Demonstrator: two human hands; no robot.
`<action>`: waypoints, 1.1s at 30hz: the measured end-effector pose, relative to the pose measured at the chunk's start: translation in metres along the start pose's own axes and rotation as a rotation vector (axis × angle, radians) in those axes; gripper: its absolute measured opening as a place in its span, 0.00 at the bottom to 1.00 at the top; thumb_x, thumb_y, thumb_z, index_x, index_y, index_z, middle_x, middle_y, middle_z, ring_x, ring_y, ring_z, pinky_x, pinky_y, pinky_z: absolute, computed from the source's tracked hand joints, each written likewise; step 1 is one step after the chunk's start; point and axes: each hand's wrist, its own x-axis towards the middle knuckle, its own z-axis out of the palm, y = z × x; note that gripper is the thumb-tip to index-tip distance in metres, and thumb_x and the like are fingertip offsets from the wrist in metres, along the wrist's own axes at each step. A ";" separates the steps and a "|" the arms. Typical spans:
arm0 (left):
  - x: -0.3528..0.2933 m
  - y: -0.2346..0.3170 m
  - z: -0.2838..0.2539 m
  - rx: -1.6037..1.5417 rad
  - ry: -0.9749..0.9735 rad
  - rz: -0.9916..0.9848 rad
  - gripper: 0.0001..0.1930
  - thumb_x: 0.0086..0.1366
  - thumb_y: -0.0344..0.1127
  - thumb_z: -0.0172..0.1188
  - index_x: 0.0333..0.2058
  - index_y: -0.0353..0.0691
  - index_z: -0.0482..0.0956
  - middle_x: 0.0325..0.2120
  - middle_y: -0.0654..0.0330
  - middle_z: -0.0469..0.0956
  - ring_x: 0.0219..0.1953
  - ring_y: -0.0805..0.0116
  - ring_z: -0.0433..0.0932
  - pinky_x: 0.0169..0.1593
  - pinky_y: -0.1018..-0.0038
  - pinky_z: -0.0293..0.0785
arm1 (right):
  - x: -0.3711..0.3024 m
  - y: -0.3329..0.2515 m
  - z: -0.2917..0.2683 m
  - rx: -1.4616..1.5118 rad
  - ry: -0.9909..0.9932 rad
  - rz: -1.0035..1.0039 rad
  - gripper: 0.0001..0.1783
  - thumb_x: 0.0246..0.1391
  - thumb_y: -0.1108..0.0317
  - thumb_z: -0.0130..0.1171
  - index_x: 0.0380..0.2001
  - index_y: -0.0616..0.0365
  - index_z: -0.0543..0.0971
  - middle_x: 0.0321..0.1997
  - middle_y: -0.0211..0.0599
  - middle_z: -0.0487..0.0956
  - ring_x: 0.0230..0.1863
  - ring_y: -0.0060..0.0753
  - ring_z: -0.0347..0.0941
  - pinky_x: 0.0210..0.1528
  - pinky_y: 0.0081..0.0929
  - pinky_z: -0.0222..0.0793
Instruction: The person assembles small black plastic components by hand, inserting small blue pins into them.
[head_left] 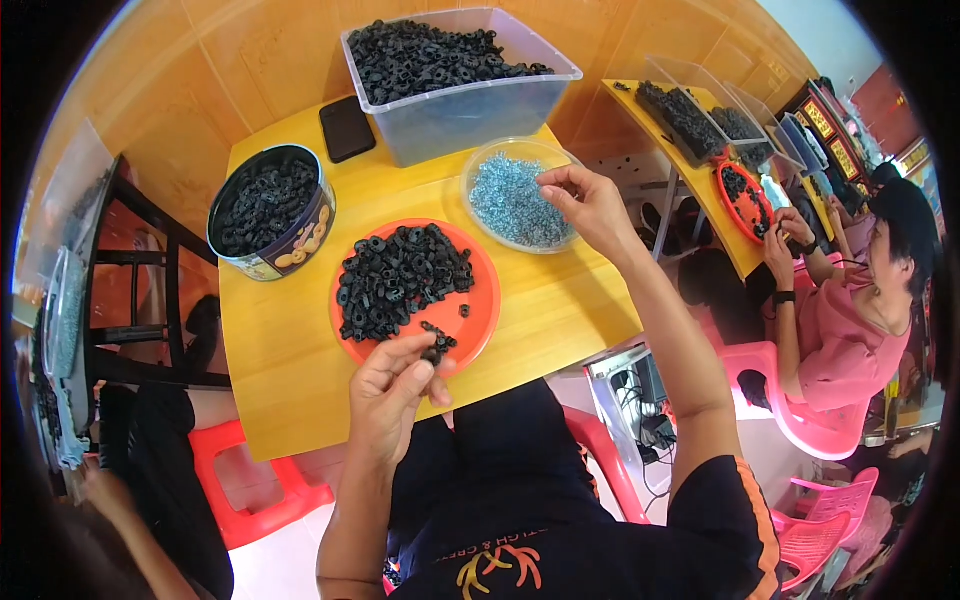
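Over the near edge of an orange-red plate (484,318), my left hand (397,388) pinches a small black plastic part (433,355) between thumb and fingers. A heap of similar black parts (398,280) covers most of the plate, with a loose one beside it. My right hand (590,205) is at the right side of a round clear tub full of tiny silvery-blue pieces (515,200), too small to name. Its thumb and index finger are closed together above the pieces. Whether something sits between those fingertips cannot be made out.
A round tin (313,222) of black parts stands left on the yellow table (540,345). Behind are a dark phone (347,130) and a large clear plastic bin (470,115) heaped with black parts. At right, a person in pink (850,345) works at another table.
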 end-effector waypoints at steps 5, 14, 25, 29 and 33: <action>0.042 0.013 0.028 0.069 0.003 0.090 0.12 0.66 0.26 0.54 0.47 0.32 0.74 0.40 0.53 0.80 0.32 0.71 0.79 0.39 0.76 0.74 | -0.005 -0.008 -0.003 0.250 -0.016 0.054 0.10 0.56 0.69 0.63 0.39 0.61 0.80 0.33 0.24 0.78 0.31 0.13 0.69 0.31 0.14 0.65; 0.135 -0.011 0.085 0.104 -0.022 0.235 0.11 0.67 0.34 0.58 0.46 0.38 0.73 0.44 0.62 0.77 0.43 0.74 0.75 0.45 0.76 0.70 | -0.027 -0.044 0.001 0.651 0.009 0.025 0.19 0.53 0.71 0.65 0.48 0.62 0.73 0.35 0.28 0.76 0.33 0.15 0.69 0.32 0.15 0.65; 0.158 -0.037 0.107 -0.077 0.050 0.302 0.11 0.67 0.32 0.57 0.45 0.36 0.72 0.33 0.63 0.76 0.33 0.78 0.74 0.38 0.80 0.73 | -0.032 -0.036 0.015 0.762 0.120 0.002 0.23 0.53 0.75 0.63 0.52 0.62 0.69 0.36 0.29 0.75 0.36 0.17 0.70 0.35 0.16 0.66; 0.164 -0.040 0.104 -0.118 0.072 0.244 0.09 0.68 0.32 0.57 0.44 0.36 0.72 0.31 0.63 0.76 0.31 0.78 0.73 0.37 0.80 0.73 | -0.034 -0.035 0.019 0.291 0.309 -0.303 0.19 0.51 0.79 0.61 0.48 0.62 0.73 0.35 0.32 0.75 0.32 0.19 0.72 0.33 0.18 0.69; 0.168 -0.044 0.103 -0.116 0.070 0.212 0.09 0.68 0.32 0.56 0.44 0.36 0.72 0.31 0.63 0.76 0.30 0.78 0.73 0.36 0.80 0.73 | -0.032 -0.038 0.018 -0.058 0.372 -0.494 0.17 0.48 0.81 0.62 0.44 0.62 0.75 0.34 0.38 0.76 0.30 0.24 0.73 0.30 0.20 0.71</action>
